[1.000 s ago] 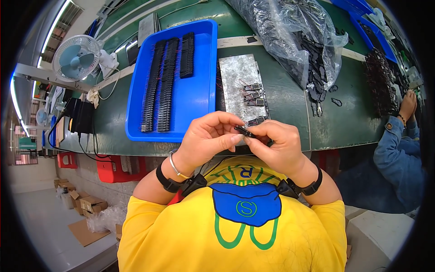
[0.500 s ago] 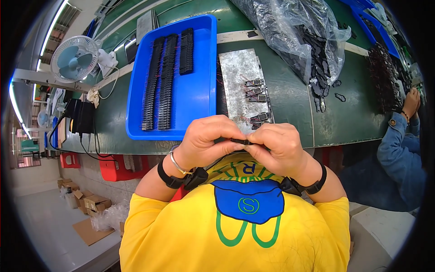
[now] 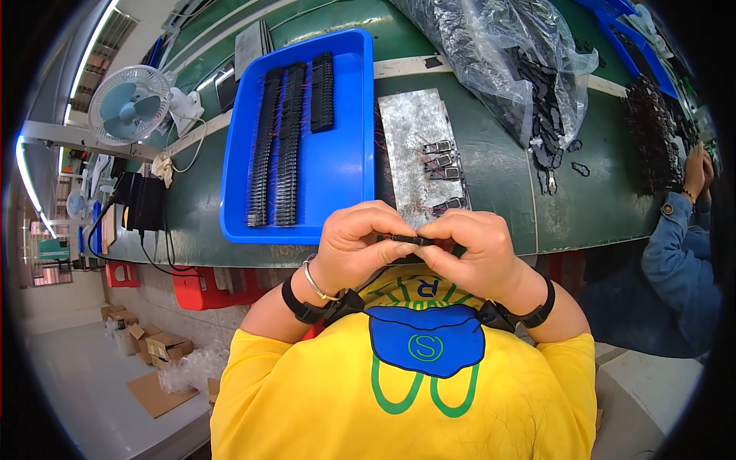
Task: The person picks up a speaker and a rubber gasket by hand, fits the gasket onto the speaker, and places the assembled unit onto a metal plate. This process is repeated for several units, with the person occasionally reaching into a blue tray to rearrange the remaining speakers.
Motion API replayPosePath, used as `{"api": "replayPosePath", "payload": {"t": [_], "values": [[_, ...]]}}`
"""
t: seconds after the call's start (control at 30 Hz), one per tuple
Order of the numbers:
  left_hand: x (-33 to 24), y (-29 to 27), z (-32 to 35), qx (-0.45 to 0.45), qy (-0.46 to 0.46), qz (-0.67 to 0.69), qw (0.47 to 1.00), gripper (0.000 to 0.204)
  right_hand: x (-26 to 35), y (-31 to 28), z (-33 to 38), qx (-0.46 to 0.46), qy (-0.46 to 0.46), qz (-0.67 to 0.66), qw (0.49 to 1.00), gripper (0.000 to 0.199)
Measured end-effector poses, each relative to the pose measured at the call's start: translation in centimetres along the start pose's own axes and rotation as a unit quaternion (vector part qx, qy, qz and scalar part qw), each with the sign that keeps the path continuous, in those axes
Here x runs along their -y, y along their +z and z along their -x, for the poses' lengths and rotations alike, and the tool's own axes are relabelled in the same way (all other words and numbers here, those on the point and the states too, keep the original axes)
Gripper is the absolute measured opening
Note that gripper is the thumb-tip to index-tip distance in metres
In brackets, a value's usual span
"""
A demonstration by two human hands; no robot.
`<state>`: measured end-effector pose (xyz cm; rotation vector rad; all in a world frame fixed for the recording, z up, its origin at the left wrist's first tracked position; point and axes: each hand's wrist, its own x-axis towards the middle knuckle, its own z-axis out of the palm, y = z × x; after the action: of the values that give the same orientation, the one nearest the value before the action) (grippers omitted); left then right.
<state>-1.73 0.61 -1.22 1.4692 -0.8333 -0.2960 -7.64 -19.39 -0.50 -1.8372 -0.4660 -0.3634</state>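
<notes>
Between both hands, at the table's near edge, is a small flat black part (image 3: 412, 240), seen edge-on. My left hand (image 3: 366, 239) pinches its left end between thumb and forefinger, and my right hand (image 3: 469, 244) pinches the right end. Fingertips hide much of it. Just beyond my hands lies a grey metal plate (image 3: 406, 130). Several small black parts with metallic faces and thin red wires (image 3: 442, 161) lie along its right side. Left of the plate, a blue tray (image 3: 349, 153) holds rows of similar black parts (image 3: 287, 146) standing packed together.
A clear plastic bag (image 3: 491, 69) spills thin black pieces (image 3: 546, 146) onto the green table (image 3: 498, 207). A white fan (image 3: 130, 106) and a black power adapter (image 3: 139, 201) are at left. At far right, a co-worker's hand (image 3: 694, 170) is beside a pile of dark wired parts (image 3: 652, 138).
The whole view has shifted slightly, so the tray and plate appear a little lower and farther right. Both hands keep their pinch on the black part.
</notes>
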Motion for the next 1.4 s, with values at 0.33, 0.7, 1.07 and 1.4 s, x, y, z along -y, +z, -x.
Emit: {"api": "replayPosePath", "payload": {"t": [0.33, 0.7, 1.07, 1.4], "values": [[0.4, -0.3, 0.4, -0.002, -0.058, 0.050, 0.997, 0.024, -0.2, 0.2, 0.0, -0.004, 0.023, -0.009, 1.000, 0.013], [-1.0, -0.5, -0.1, -0.014, -0.057, 0.011, 0.998, 0.027, -0.4, 0.3, 0.0, -0.007, -0.008, 0.026, 1.000, 0.014], [-1.2, -1.3, -0.4, 0.026, 0.027, -0.111, 0.993, 0.022, -0.2, 0.7, -0.2, -0.007, -0.071, 0.096, 0.993, 0.018], [-1.0, -0.9, 0.3, -0.011, 0.068, -0.136, 0.988, 0.016, 0.4, 0.7, -0.8, 0.012, -0.064, 0.075, 0.995, 0.021]]}}
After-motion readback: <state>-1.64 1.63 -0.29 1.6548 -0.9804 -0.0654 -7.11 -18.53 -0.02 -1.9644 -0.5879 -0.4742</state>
